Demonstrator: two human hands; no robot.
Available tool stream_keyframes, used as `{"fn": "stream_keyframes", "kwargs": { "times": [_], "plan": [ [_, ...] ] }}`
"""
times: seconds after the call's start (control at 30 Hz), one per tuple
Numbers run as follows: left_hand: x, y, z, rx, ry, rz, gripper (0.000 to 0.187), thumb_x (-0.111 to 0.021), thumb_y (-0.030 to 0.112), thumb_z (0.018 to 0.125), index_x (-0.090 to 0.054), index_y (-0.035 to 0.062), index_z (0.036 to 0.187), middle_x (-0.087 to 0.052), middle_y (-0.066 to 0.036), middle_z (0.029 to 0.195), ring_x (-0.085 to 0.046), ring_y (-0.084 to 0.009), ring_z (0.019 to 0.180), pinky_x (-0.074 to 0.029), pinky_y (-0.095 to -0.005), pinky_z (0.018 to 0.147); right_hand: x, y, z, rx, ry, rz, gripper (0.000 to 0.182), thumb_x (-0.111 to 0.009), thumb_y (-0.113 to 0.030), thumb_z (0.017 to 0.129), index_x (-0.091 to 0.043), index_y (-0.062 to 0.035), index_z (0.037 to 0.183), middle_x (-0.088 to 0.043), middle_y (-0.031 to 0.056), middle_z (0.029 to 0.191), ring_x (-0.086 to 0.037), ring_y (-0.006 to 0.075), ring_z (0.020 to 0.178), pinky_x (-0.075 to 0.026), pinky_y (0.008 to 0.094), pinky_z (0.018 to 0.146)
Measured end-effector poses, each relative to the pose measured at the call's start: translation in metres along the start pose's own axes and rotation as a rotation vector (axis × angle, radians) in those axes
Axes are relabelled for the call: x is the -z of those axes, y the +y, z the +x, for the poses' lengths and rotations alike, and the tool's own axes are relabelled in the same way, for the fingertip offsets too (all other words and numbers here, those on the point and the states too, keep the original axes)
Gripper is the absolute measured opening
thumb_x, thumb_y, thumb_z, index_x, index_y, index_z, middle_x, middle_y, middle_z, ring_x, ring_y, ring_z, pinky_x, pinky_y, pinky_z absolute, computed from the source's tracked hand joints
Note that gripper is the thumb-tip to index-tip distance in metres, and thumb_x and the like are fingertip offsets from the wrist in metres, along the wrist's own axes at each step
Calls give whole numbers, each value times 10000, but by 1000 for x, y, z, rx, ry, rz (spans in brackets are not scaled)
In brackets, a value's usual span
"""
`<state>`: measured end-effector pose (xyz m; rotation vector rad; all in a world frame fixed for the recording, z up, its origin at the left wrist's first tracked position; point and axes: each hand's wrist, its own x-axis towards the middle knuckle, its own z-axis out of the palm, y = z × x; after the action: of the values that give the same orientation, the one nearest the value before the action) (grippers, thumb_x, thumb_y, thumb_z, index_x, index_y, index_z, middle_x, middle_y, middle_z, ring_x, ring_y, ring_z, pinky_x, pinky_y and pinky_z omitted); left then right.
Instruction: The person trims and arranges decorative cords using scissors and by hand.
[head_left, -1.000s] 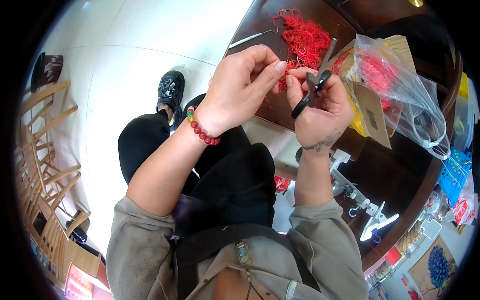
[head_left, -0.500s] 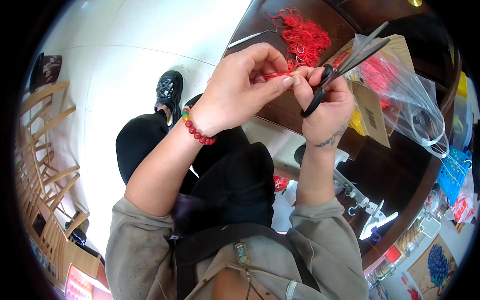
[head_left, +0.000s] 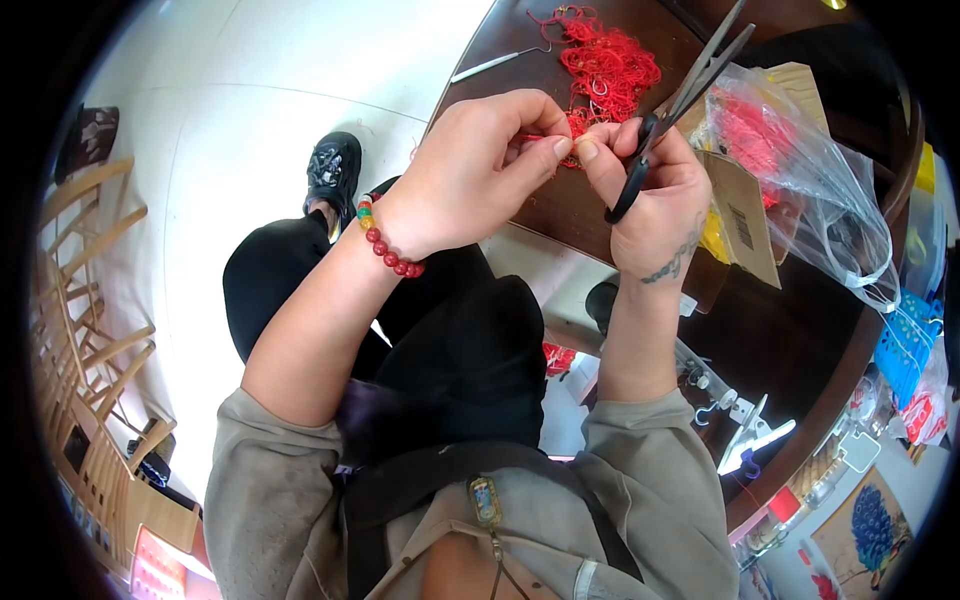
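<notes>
My left hand [head_left: 490,165], with a bead bracelet at the wrist, is closed in a pinch on a red cord [head_left: 534,138]. Only a short bit of the cord shows between the fingers. Close beside it, my right hand [head_left: 655,200] is wrapped around the black handles of a pair of scissors [head_left: 690,95], whose blades stick up and away to the right, slightly parted. The thumb and index finger of that hand meet near the left fingertips; whether they also grip the cord is hard to see. Beyond both hands lies a tangled heap of red cords [head_left: 612,68].
A hook tool with a white handle [head_left: 485,67] lies on the dark wooden table [head_left: 520,30]. To the right are a clear plastic bag [head_left: 815,180] with red material and a cardboard piece [head_left: 740,215]. Wooden chairs [head_left: 100,270] stand on the left.
Both hands stay close together, with the right fingertips shifted slightly left and the scissors tilted a little higher. Less red cord shows between the fingers now. The view has shifted slightly.
</notes>
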<state>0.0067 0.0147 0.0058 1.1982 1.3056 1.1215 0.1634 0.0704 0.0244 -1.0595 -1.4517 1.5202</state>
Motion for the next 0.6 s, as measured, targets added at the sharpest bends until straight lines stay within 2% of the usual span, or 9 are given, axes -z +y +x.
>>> {"fn": "stream_keyframes", "kwargs": {
  "times": [0.2,0.6],
  "plan": [
    [-1,-3,1,30,-9,-54,92,-574,69,918,-557,-21,920,-535,23,813,-463,-28,756,-409,-183,650,1,6,1,19,1,95,187,-701,28,774,-530,-31,821,-645,53,824,-578,68,750,-468,193,706],
    [0,-4,2,60,-67,-119,104,-566,83,921,-555,-20,921,-540,22,833,-471,-29,785,-418,-191,694,6,2,2,-26,-28,43,195,-717,18,770,-532,-26,814,-649,54,835,-572,59,747,-465,179,675]
  ]
}}
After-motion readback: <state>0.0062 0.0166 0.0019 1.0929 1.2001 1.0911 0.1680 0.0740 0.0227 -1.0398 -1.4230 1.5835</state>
